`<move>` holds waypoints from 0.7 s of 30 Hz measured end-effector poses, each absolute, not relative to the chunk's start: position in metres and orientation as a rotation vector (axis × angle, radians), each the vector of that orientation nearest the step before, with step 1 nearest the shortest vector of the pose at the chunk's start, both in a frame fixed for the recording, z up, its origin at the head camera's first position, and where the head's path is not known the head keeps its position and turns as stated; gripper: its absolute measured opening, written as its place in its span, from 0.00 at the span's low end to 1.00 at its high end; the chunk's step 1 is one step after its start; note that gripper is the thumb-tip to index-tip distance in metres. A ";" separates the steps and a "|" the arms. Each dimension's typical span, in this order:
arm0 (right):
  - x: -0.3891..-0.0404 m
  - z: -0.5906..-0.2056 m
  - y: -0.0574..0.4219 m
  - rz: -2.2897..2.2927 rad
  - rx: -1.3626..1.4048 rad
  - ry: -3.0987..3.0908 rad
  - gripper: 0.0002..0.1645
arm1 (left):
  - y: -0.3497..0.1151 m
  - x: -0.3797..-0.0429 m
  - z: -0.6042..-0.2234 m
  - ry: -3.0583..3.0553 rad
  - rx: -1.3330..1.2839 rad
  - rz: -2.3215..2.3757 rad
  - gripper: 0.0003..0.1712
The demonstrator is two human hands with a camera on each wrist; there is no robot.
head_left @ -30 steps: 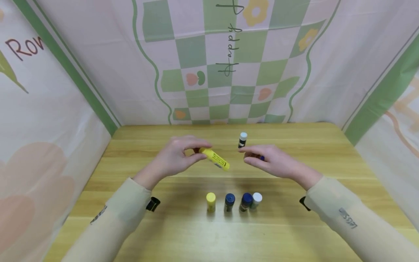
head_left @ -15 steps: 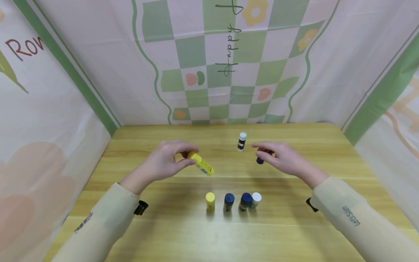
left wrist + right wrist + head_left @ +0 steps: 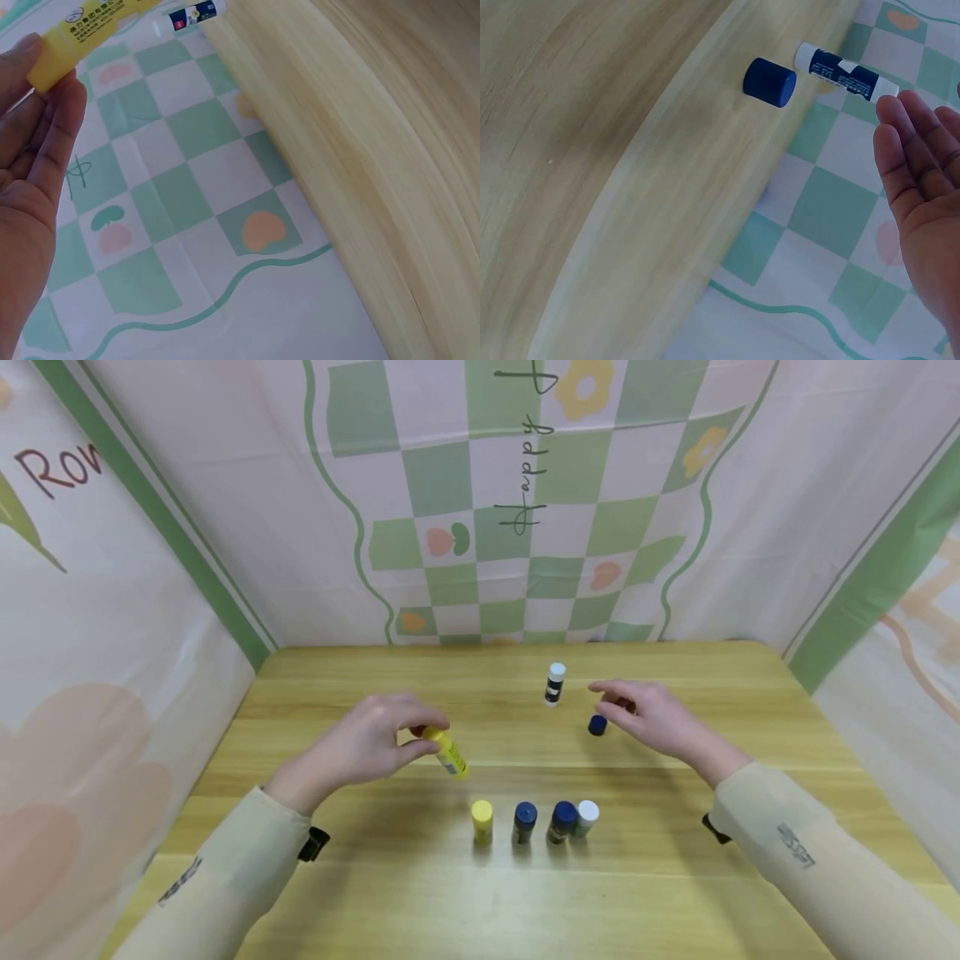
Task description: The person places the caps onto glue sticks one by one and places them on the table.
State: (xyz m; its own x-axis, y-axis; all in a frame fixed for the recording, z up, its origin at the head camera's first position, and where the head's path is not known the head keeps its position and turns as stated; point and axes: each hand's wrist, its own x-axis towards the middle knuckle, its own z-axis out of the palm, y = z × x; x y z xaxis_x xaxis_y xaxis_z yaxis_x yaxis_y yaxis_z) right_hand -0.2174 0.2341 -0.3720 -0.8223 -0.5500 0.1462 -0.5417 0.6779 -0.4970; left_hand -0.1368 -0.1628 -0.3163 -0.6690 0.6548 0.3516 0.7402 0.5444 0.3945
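A yellow glue stick (image 3: 452, 757) with printed text hangs tilted from my left hand (image 3: 367, 739), pinched between thumb and fingers above the table. In the left wrist view its yellow barrel (image 3: 88, 31) runs up and right from the fingertips. My right hand (image 3: 647, 718) holds nothing, its fingers relaxed beside a short dark blue cap (image 3: 597, 725) that stands on the table. The right wrist view shows the same blue cap (image 3: 769, 82) apart from the fingers. Behind it stands a white-capped glue stick (image 3: 554, 685) with a navy label.
Nearer the front stand a yellow stick (image 3: 482, 823), a blue-topped stick (image 3: 524, 823), a navy-capped stick (image 3: 562, 823) and a white-capped stick (image 3: 586, 819), the last two close together. A printed cloth (image 3: 501, 560) hangs behind the wooden table (image 3: 540, 910).
My right hand has moved right, let go of the blue cap on the table and drawn slightly away. My left hand has carried the yellow glue stick left and down, tilting it steeper.
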 end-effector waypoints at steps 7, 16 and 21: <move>-0.223 -0.380 0.236 -0.725 -0.968 2.915 0.22 | -0.165 -0.132 -0.324 -2.669 -1.232 -0.676 0.14; -0.226 -0.392 0.237 -0.578 -0.926 2.928 0.26 | -0.165 -0.126 -0.332 -2.757 -1.267 -0.650 0.13; -0.228 -0.398 0.236 -0.564 -0.904 2.900 0.28 | -0.165 -0.125 -0.338 -2.758 -1.300 -0.659 0.14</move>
State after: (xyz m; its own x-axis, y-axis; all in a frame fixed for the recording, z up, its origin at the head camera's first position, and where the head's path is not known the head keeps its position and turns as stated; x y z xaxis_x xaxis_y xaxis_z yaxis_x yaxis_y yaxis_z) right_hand -0.2280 0.2363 -0.3980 -0.8277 -0.5581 0.0582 -0.5392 0.7625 -0.3576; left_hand -0.1248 -0.1646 -0.3380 -0.6523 0.7324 0.1953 0.7416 0.5634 0.3642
